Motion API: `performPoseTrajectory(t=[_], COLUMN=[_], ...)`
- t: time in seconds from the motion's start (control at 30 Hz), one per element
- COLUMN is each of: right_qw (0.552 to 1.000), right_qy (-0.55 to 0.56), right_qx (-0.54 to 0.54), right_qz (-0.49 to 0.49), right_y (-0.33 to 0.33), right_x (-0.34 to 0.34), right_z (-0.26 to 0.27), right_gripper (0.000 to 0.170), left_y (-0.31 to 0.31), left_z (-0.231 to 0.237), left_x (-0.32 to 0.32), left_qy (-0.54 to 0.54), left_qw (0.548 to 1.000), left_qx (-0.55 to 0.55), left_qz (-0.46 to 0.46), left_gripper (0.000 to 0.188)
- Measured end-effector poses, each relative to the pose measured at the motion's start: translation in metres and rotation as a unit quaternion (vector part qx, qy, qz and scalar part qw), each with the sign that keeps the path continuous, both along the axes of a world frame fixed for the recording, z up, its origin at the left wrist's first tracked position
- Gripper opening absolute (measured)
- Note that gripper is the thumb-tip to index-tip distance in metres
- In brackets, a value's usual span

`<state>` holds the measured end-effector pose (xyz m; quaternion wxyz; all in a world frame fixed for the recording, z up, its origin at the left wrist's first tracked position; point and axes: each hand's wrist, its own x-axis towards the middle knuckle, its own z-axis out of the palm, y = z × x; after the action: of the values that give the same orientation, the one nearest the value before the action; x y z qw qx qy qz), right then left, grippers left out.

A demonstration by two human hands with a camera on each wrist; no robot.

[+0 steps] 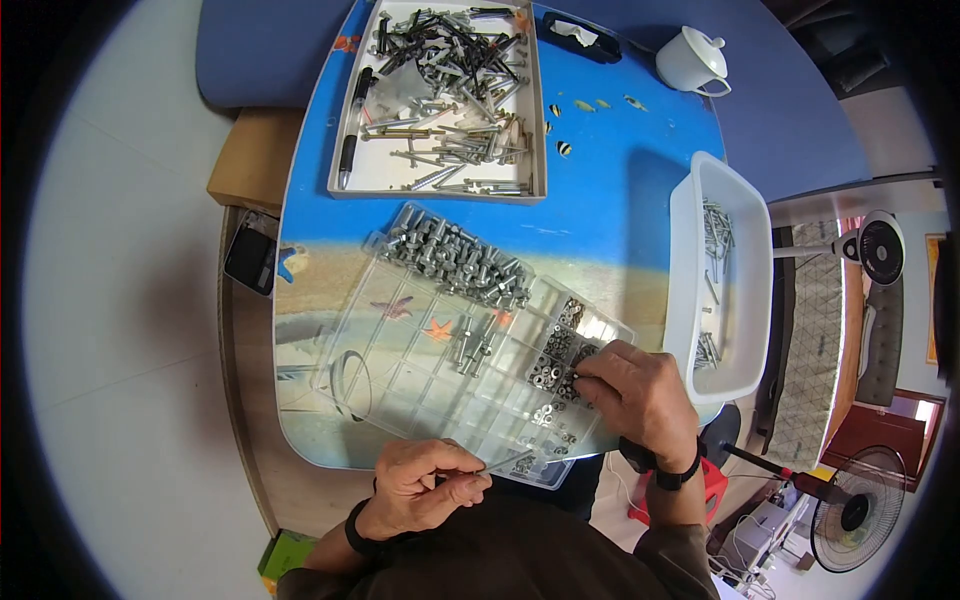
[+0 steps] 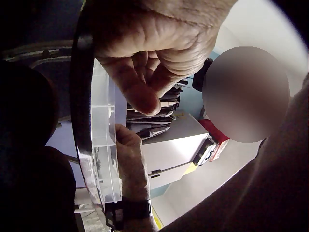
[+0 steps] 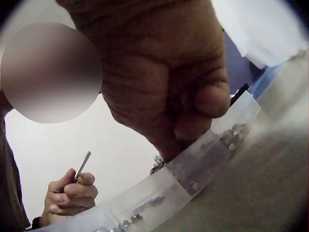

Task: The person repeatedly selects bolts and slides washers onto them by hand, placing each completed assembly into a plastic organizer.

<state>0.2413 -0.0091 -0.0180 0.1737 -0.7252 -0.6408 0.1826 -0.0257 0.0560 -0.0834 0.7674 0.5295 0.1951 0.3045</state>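
My left hand pinches a slim metal bolt between thumb and fingers, near the front edge of the clear divided organizer box. In the right wrist view the bolt sticks up from that hand. My right hand reaches down into a compartment of small nuts on the box's right side, its fingers bent. Its fingertips are hidden behind the compartment wall, so I cannot tell whether they grip a nut. Many short bolts fill the far row, and a few longer bolts lie in a middle compartment.
Beyond the box, a shallow white tray holds loose screws, bolts and pens. On the right stands a white plastic bin with some bolts inside. A white lidded cup and a black case are at the far side.
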Motion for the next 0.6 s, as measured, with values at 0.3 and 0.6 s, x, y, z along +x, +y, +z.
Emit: performPoseTrajectory(t=[0.3, 0.6], right_qw=[0.997, 0.961], right_qy=[-0.062, 0.218], right_qx=[0.038, 0.144], right_qz=[0.013, -0.087], right_y=[-0.002, -0.028], right_x=[-0.01, -0.025], right_z=[0.003, -0.003], right_gripper=[0.01, 0.011], left_y=[0.002, 0.0], left_z=[0.003, 0.001], left_x=[0.0, -0.002], left_qy=[0.009, 0.021], left_qw=[1.0, 0.999], left_qx=[0.016, 0.014], left_qz=[-0.002, -0.021], left_gripper=[0.011, 0.007])
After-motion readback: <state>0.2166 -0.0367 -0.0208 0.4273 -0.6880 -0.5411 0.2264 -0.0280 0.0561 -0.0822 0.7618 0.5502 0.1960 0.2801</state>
